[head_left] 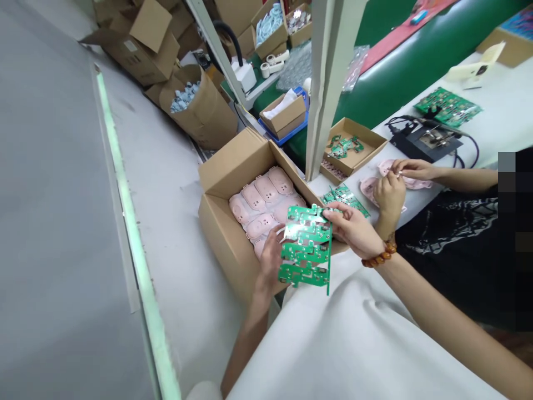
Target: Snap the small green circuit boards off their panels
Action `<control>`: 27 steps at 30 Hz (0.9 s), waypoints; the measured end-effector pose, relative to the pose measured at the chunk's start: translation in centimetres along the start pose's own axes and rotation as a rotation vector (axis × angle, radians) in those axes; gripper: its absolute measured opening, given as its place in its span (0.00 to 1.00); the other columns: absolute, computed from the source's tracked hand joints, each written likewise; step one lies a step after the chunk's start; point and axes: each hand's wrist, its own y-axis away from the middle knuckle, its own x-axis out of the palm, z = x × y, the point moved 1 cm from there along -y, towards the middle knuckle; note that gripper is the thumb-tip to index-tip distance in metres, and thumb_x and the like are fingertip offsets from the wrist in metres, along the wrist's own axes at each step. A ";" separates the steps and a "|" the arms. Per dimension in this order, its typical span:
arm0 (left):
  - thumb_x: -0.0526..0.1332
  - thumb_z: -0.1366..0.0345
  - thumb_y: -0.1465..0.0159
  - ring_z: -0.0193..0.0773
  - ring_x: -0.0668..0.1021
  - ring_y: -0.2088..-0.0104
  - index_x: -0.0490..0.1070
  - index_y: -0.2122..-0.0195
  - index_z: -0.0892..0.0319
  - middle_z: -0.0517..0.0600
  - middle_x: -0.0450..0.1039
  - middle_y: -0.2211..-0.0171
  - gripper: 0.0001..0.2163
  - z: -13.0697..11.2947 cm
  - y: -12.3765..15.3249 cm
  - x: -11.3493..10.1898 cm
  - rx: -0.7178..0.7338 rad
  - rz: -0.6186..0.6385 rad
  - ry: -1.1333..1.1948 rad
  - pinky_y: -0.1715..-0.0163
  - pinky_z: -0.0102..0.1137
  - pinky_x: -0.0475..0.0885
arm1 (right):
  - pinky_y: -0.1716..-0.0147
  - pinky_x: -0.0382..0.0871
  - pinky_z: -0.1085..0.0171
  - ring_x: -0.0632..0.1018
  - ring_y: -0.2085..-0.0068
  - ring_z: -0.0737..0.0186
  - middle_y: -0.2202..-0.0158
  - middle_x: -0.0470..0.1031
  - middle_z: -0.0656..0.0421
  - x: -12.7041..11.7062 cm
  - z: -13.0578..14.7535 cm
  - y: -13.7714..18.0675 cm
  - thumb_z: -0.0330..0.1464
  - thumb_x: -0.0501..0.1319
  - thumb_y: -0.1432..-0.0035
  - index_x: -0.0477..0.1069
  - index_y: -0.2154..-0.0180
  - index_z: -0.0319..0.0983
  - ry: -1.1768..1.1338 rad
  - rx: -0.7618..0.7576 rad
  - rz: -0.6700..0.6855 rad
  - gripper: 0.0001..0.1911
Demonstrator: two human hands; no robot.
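A green circuit board panel, with several boards joined in rows, is held up in front of my body. My right hand, above an amber bead bracelet, pinches its upper right corner. At its left edge my left hand grips the panel; some of those fingers are hidden behind it. Below and behind the panel stands an open cardboard box with pink plastic shells laid in rows. More green boards lie on the table just past my right hand.
At right, a co-worker's hands work at pink shells. A shallow carton holds board pieces; a black fixture with cables stands beyond. A metal post rises near the box. A carton of blue parts stands behind.
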 end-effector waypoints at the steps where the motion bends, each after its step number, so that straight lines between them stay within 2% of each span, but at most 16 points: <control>1: 0.66 0.41 0.40 0.53 0.84 0.57 0.78 0.51 0.57 0.56 0.83 0.59 0.26 -0.6 -0.4 0.1 -0.051 0.060 0.007 0.54 0.47 0.79 | 0.77 0.66 0.69 0.74 0.76 0.67 0.77 0.73 0.67 0.1 0.1 0.1 0.50 0.77 0.57 0.69 0.64 0.42 0.081 -0.015 0.036 0.28; 3: 0.64 0.36 0.41 0.53 0.84 0.57 0.79 0.54 0.58 0.56 0.82 0.60 0.29 -1.3 -0.7 0.5 -0.144 0.176 0.015 0.54 0.46 0.79 | 0.77 0.65 0.67 0.73 0.77 0.66 0.80 0.72 0.67 0.5 0.0 0.3 0.52 0.75 0.56 0.68 0.66 0.42 0.234 -0.071 0.065 0.27; 5: 0.67 0.37 0.43 0.51 0.83 0.57 0.78 0.56 0.58 0.55 0.82 0.61 0.28 -1.4 -0.4 1.0 -0.153 0.221 -0.017 0.54 0.44 0.78 | 0.74 0.67 0.65 0.73 0.76 0.65 0.79 0.73 0.65 0.9 -0.6 0.8 0.53 0.73 0.52 0.67 0.67 0.42 0.356 -0.141 0.031 0.25; 9: 0.72 0.49 0.42 0.40 0.81 0.64 0.75 0.58 0.57 0.48 0.79 0.65 0.20 -0.8 0.8 1.7 -0.011 0.153 -0.159 0.60 0.34 0.77 | 0.69 0.70 0.63 0.76 0.71 0.62 0.72 0.75 0.61 0.9 -1.8 1.9 0.49 0.66 0.45 0.69 0.65 0.42 0.522 -0.227 -0.076 0.18; 13: 0.70 0.49 0.39 0.33 0.74 0.71 0.71 0.64 0.56 0.43 0.72 0.71 0.16 -0.1 1.6 2.0 0.070 0.145 -0.255 0.70 0.27 0.72 | 0.74 0.60 0.65 0.67 0.76 0.65 0.79 0.66 0.65 0.0 -1.9 2.6 0.46 0.61 0.43 0.64 0.72 0.42 0.676 -0.208 -0.073 0.16; 15: 0.70 0.48 0.39 0.33 0.73 0.72 0.69 0.66 0.56 0.43 0.70 0.72 0.17 0.2 1.6 2.0 0.068 0.151 -0.265 0.71 0.27 0.71 | 0.76 0.54 0.66 0.61 0.77 0.68 0.82 0.59 0.66 -0.3 -1.5 2.6 0.46 0.61 0.44 0.59 0.77 0.42 0.709 -0.216 -0.046 0.19; 18: 0.71 0.47 0.41 0.35 0.75 0.71 0.69 0.66 0.55 0.44 0.72 0.72 0.19 0.6 1.5 1.8 0.025 0.121 -0.249 0.70 0.29 0.73 | 0.78 0.49 0.65 0.56 0.78 0.69 0.83 0.52 0.67 -0.2 -1.0 2.7 0.45 0.61 0.46 0.55 0.81 0.42 0.670 -0.215 -0.009 0.22; 24: 0.72 0.48 0.42 0.39 0.79 0.68 0.70 0.66 0.55 0.46 0.75 0.71 0.17 0.7 1.6 1.3 0.079 0.078 -0.284 0.66 0.31 0.76 | 0.78 0.48 0.65 0.56 0.78 0.68 0.83 0.54 0.65 0.8 -1.0 3.4 0.44 0.60 0.45 0.60 0.80 0.41 0.701 -0.279 -0.126 0.19; 27: 0.71 0.48 0.40 0.41 0.80 0.65 0.71 0.66 0.54 0.47 0.77 0.70 0.16 0.7 1.9 1.2 0.113 0.104 -0.317 0.63 0.32 0.77 | 0.78 0.50 0.65 0.58 0.78 0.68 0.83 0.56 0.65 0.8 -1.3 3.6 0.46 0.59 0.42 0.58 0.80 0.42 0.767 -0.313 -0.097 0.21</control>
